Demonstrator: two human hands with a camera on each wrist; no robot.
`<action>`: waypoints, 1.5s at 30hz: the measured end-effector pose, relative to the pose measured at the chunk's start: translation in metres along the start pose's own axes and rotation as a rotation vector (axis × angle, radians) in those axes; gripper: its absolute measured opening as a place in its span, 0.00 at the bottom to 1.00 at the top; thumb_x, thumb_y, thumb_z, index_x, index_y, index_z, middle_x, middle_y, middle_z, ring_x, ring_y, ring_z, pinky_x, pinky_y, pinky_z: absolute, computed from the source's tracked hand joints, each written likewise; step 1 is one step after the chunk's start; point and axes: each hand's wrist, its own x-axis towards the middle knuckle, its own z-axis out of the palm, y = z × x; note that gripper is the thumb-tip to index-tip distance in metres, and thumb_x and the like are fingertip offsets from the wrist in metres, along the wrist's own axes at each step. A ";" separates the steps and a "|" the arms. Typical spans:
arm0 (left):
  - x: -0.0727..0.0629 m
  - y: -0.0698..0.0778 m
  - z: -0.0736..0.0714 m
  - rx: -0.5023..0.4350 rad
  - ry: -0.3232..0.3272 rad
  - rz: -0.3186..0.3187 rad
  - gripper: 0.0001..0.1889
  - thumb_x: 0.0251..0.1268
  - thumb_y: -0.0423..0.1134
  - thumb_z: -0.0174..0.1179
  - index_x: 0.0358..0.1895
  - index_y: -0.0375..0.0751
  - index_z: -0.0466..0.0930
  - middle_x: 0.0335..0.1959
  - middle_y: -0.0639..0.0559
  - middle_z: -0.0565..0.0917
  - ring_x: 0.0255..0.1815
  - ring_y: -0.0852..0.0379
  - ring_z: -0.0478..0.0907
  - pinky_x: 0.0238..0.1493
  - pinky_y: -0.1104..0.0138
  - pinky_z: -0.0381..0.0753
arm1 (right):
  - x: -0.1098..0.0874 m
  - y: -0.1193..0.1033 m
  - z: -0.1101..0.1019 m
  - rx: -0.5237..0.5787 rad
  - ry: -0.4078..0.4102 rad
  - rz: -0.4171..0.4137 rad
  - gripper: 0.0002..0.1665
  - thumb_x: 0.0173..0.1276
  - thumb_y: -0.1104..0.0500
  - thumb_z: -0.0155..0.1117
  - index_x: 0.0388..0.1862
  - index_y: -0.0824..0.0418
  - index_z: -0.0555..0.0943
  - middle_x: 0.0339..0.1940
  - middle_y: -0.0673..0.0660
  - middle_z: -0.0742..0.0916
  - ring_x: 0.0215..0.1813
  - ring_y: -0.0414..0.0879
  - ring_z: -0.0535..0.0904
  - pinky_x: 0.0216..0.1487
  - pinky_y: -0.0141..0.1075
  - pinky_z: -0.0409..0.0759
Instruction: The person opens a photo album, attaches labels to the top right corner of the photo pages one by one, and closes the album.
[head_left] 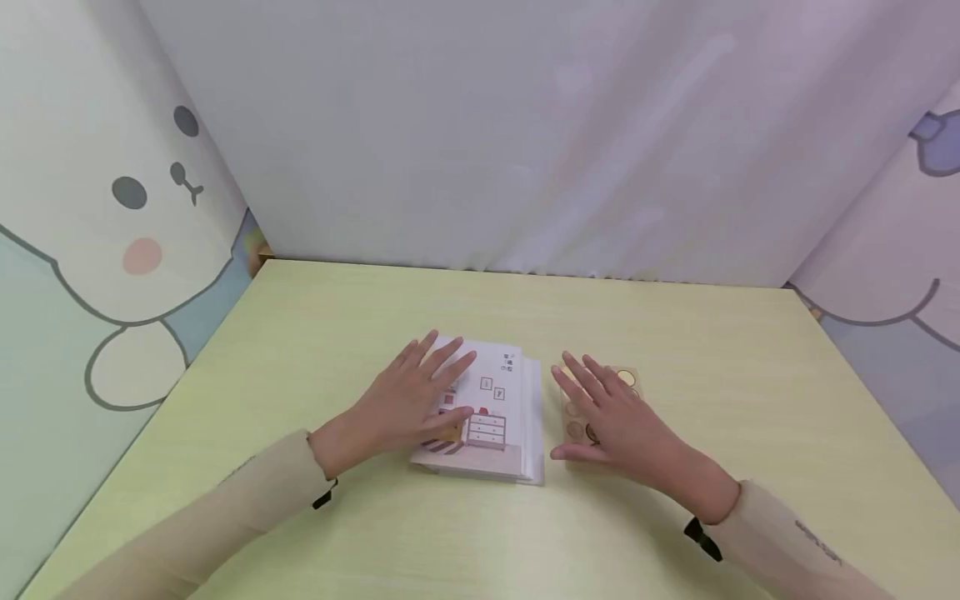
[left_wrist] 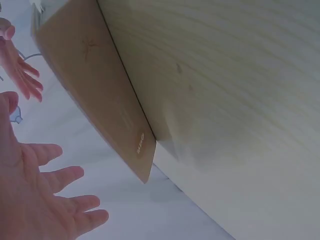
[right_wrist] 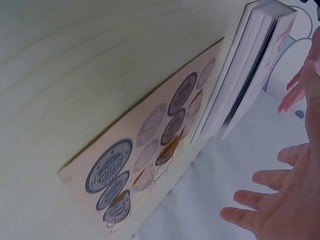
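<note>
Head view, looking down on a pale yellow-green table (head_left: 315,333) enclosed by three fabric walls: a white curtain (head_left: 480,133) at 12 o'clock, a panel with a cartoon bear (head_left: 142,217) at 9 o'clock, and a second printed panel (head_left: 900,250) at 3 o'clock.

One stack of white booklets (head_left: 502,400) lies near the table's centre; its top cover shows a drawn chest of drawers and small framed pictures. The right wrist view shows the stack's edge (right_wrist: 250,65) made up of several thin volumes, the exact number not countable.

Just beside the stack, at its 3 o'clock, lies one tan card (head_left: 628,379) printed with round stamp-like seals; in the right wrist view (right_wrist: 155,145) about a dozen seals in blue, purple and brown are visible, their lettering illegible.

The left hand (head_left: 408,400) lies over the 9 o'clock half of the stack, fingers straight and spread, gripping nothing; it hides that part of the cover. Contact with the cover cannot be confirmed.

The right hand (head_left: 611,417) is spread over the card, fingers extended, holding nothing, and covers most of it.

The left wrist view shows the palm (left_wrist: 35,200), a brown surface (left_wrist: 100,100) and the tabletop; the brown item's identity is unclear there.

Two beige sleeves (head_left: 247,492) are cut off by the lower frame edge.
</note>
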 end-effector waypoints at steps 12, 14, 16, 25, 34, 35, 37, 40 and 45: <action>-0.011 0.024 0.005 -0.032 -0.011 0.051 0.39 0.62 0.66 0.46 0.72 0.49 0.56 0.71 0.46 0.61 0.72 0.40 0.55 0.71 0.53 0.57 | 0.012 -0.023 0.013 0.078 -0.117 0.014 0.57 0.52 0.25 0.53 0.73 0.56 0.55 0.74 0.60 0.61 0.70 0.60 0.62 0.61 0.52 0.71; -0.014 0.029 0.006 -0.020 -0.008 0.064 0.40 0.61 0.67 0.46 0.71 0.49 0.57 0.71 0.46 0.61 0.72 0.40 0.56 0.70 0.53 0.57 | 0.014 -0.026 0.014 0.103 -0.150 0.028 0.57 0.52 0.25 0.54 0.73 0.55 0.56 0.74 0.60 0.61 0.70 0.60 0.62 0.60 0.54 0.71; -0.016 0.033 0.006 -0.010 -0.011 0.072 0.41 0.60 0.68 0.47 0.71 0.49 0.57 0.71 0.45 0.61 0.72 0.41 0.56 0.70 0.54 0.58 | 0.015 -0.029 0.015 0.120 -0.190 0.045 0.57 0.51 0.25 0.55 0.73 0.55 0.56 0.74 0.61 0.61 0.70 0.60 0.62 0.60 0.55 0.71; -0.021 0.041 0.005 -0.023 -0.027 0.068 0.38 0.53 0.64 0.59 0.65 0.48 0.68 0.65 0.42 0.69 0.66 0.39 0.64 0.62 0.53 0.70 | 0.021 -0.035 0.018 0.195 -0.263 0.081 0.57 0.49 0.28 0.61 0.72 0.57 0.59 0.72 0.65 0.63 0.69 0.61 0.63 0.64 0.53 0.67; -0.020 0.050 0.004 0.029 -0.072 0.031 0.29 0.51 0.60 0.63 0.56 0.50 0.76 0.57 0.43 0.75 0.57 0.42 0.71 0.57 0.54 0.74 | 0.022 -0.040 0.019 0.231 -0.313 0.089 0.55 0.50 0.30 0.62 0.71 0.58 0.61 0.71 0.67 0.64 0.67 0.63 0.65 0.57 0.53 0.74; -0.020 0.050 0.004 0.043 -0.067 0.033 0.29 0.51 0.60 0.63 0.56 0.50 0.76 0.57 0.43 0.76 0.57 0.43 0.72 0.57 0.55 0.75 | 0.022 -0.041 0.019 0.238 -0.315 0.090 0.55 0.50 0.30 0.63 0.71 0.58 0.61 0.71 0.67 0.63 0.67 0.63 0.66 0.55 0.53 0.76; -0.020 0.051 0.004 0.068 -0.054 0.041 0.29 0.50 0.60 0.63 0.55 0.51 0.77 0.56 0.43 0.76 0.56 0.43 0.73 0.56 0.55 0.75 | 0.023 -0.042 0.019 0.252 -0.317 0.095 0.56 0.49 0.30 0.64 0.70 0.59 0.61 0.71 0.67 0.63 0.66 0.63 0.66 0.53 0.52 0.77; -0.020 0.051 0.003 0.084 -0.044 0.045 0.28 0.51 0.60 0.63 0.55 0.53 0.77 0.56 0.43 0.76 0.55 0.43 0.73 0.57 0.55 0.75 | 0.025 -0.043 0.018 0.254 -0.318 0.099 0.56 0.48 0.31 0.65 0.70 0.59 0.61 0.71 0.67 0.62 0.66 0.63 0.66 0.52 0.52 0.77; -0.020 0.051 0.004 0.087 -0.059 0.045 0.27 0.52 0.60 0.62 0.55 0.53 0.77 0.57 0.43 0.76 0.56 0.43 0.73 0.58 0.55 0.74 | 0.027 -0.044 0.017 0.247 -0.320 0.087 0.56 0.49 0.33 0.67 0.70 0.60 0.61 0.70 0.68 0.63 0.66 0.62 0.66 0.54 0.51 0.76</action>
